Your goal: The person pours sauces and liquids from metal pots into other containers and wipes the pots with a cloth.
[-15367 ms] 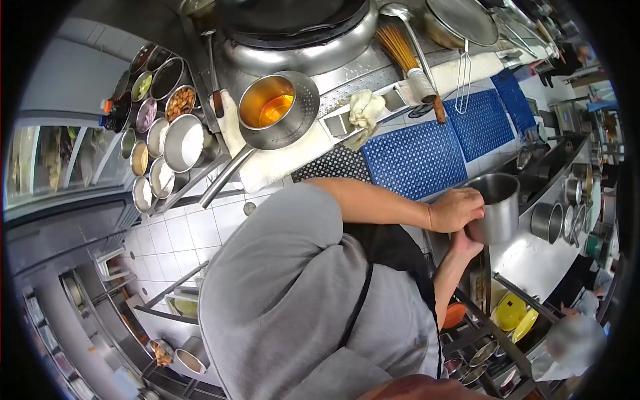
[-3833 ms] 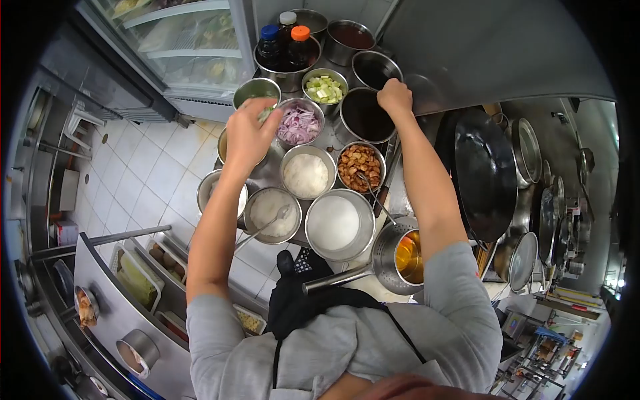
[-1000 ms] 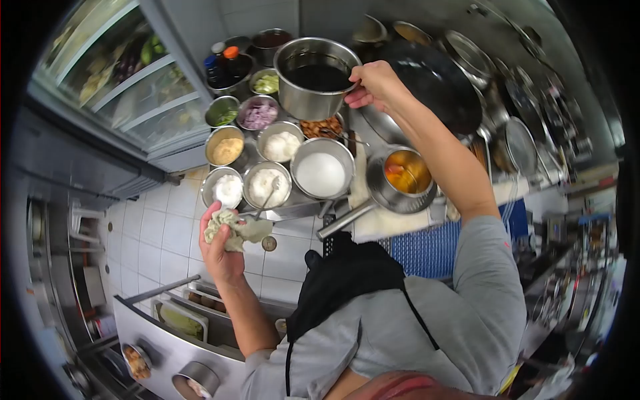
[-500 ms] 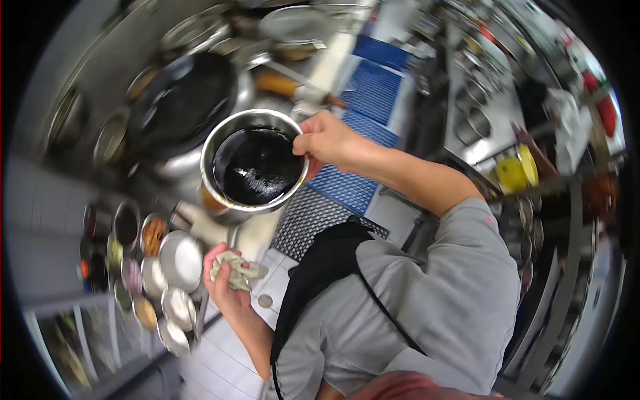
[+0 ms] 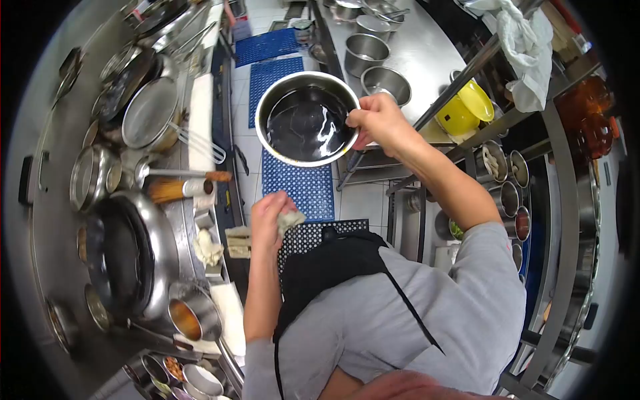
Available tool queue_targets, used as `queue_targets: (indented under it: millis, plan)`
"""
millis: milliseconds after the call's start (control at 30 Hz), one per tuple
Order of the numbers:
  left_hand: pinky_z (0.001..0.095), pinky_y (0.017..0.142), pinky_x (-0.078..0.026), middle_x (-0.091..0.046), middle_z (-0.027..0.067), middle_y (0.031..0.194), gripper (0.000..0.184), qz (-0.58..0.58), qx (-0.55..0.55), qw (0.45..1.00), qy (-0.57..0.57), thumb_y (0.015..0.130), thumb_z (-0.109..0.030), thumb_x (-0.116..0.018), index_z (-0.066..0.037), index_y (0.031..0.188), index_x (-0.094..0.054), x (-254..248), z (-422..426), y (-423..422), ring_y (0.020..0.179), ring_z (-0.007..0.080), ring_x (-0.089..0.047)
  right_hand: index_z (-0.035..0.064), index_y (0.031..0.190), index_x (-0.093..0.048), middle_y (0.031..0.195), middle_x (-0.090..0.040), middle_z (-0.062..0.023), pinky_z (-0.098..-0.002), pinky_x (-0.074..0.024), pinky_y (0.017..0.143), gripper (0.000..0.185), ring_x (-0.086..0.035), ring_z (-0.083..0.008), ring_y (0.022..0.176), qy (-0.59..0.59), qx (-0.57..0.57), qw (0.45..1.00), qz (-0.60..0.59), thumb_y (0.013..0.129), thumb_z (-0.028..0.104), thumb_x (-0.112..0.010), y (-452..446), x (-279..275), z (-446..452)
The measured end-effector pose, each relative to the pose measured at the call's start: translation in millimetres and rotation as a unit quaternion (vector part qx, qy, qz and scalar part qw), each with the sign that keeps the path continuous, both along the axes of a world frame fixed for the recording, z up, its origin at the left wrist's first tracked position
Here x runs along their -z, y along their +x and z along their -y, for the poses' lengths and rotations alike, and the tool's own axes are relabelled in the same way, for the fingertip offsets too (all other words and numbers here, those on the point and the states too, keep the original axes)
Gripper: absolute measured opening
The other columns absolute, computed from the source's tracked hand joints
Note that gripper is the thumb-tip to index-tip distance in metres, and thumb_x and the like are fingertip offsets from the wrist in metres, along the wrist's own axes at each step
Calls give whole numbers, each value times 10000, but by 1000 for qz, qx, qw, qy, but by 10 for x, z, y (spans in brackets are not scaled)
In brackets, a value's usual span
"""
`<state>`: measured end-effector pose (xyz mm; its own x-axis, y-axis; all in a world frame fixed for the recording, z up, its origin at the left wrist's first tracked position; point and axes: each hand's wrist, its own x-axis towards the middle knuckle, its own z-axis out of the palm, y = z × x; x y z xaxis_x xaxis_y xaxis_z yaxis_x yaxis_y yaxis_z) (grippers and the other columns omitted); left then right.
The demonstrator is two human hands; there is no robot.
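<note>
A round stainless steel pot [image 5: 303,80] of dark liquid [image 5: 297,127] is held up over the floor aisle. Its right rim is gripped by my right hand [image 5: 380,123], thumb over the edge; the other fingers are partly hidden. The pot looks roughly level, with light glinting off the liquid. Lower and to the left, my left hand [image 5: 265,217] is closed around a crumpled pale cloth [image 5: 291,221], apart from the pot.
At left, the stove holds a large black wok [image 5: 120,257], a strainer [image 5: 150,113], a brush [image 5: 170,191] and a pot of orange-brown liquid [image 5: 193,320]. On the right-hand steel counter [image 5: 427,50] stand metal pots [image 5: 367,52] and a yellow container [image 5: 459,117]. Blue mats [image 5: 297,183] cover the aisle.
My view and body have turned from the stove toward the aisle and counter. The pot has come along in my right hand, away from the wok; the cloth stays in my left.
</note>
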<state>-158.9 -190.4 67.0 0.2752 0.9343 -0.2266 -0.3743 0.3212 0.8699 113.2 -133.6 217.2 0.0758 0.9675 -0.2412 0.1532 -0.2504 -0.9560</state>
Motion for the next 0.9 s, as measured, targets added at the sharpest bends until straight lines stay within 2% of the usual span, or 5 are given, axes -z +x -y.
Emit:
queue_targets:
  millis: [133,333,533,633,900]
  plan:
    - [260,608,-476,-646,63,771,190,-48,120,991,17,906,-174,-673,11,865,-663,125,-906,740,661,131,-598,-53,817,-633,681,-655,-142,-301,-571,471,122,-654,-201,506,18,120,992,-17,817,60,-588,571,100,-260]
    - [264,618,-491,-671,63,799,209,-154,163,965,138,901,-154,-657,19,1010,-702,187,-2077,1730,699,132,-621,-37,799,-608,703,-648,-109,-318,-596,491,98,-653,-205,507,32,274,961,-27,826,57,-599,1093,84,-560]
    - [353,711,-529,-723,172,811,453,-386,205,870,229,794,-431,-720,12,891,-734,266,-2775,2551,772,262,-703,-67,843,-584,725,-669,-173,-322,-588,489,111,-674,-237,527,64,398,915,-15,839,43,-571,1441,96,-893]
    - [443,838,-522,-712,238,874,524,-417,278,831,240,741,-511,-710,-14,902,-744,179,-2953,2695,909,407,-686,-60,859,-575,754,-666,-164,-312,-591,504,108,-681,-231,551,70,445,893,-4,847,48,-568,1517,102,-1021]
    - [432,792,-545,-710,232,833,353,-386,281,848,228,660,-313,-710,-19,851,-747,380,-3350,2555,818,385,-701,-54,864,-579,764,-662,-147,-296,-590,516,112,-678,-214,557,42,489,871,34,854,58,-576,1676,213,-1041]
